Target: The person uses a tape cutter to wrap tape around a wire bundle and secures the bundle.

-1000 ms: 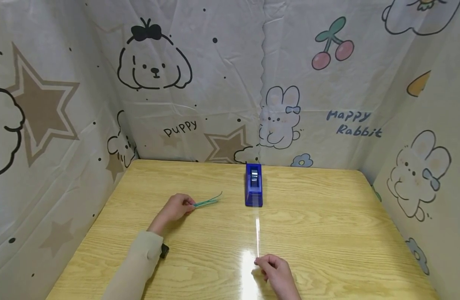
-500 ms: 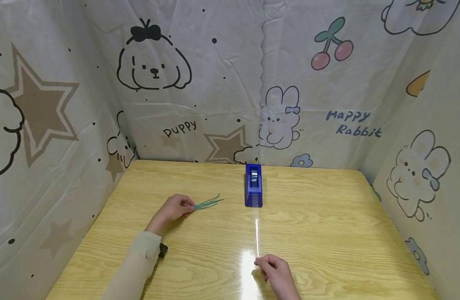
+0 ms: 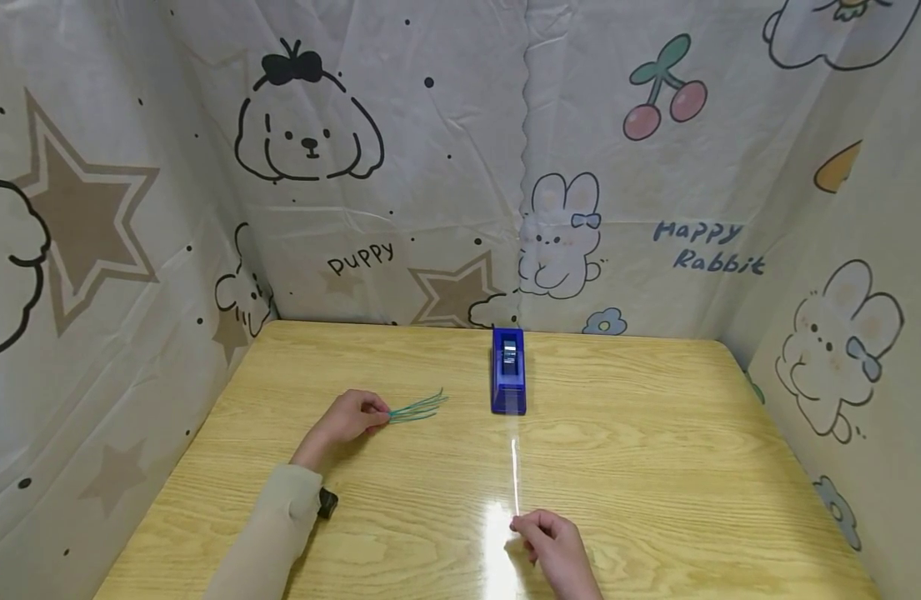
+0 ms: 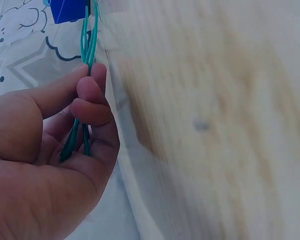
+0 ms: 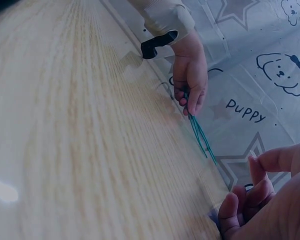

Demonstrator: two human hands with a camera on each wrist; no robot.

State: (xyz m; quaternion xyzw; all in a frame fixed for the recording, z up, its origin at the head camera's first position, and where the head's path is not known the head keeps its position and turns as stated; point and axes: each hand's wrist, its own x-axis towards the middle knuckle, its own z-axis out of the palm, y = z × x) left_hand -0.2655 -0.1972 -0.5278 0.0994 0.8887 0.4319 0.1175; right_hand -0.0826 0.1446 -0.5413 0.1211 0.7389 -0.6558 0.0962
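In the head view my left hand (image 3: pixel 349 415) pinches a bundle of thin teal-green strands, wire-like in look (image 3: pixel 418 408), whose loose ends fan out to the right. The left wrist view has these strands (image 4: pixel 91 37) passing between thumb and fingers, with the lower ends inside the palm. Further right stands a blue tape dispenser (image 3: pixel 508 382). A strip of clear tape (image 3: pixel 516 471) runs from it toward me, drawn straight, and my right hand (image 3: pixel 556 546) pinches its near end between thumb and finger. The tape barely shows in the right wrist view.
The wooden table (image 3: pixel 678 467) has a bright light reflection near its front. Printed cloth (image 3: pixel 430 167) hangs along the back and both sides. A black strap-like device (image 3: pixel 327 503) sits at my left wrist, beside the pale sleeve (image 3: pixel 268 533).
The green strands in my left hand have spread slightly further apart and turned a little. My right hand and the tape hold practically still.
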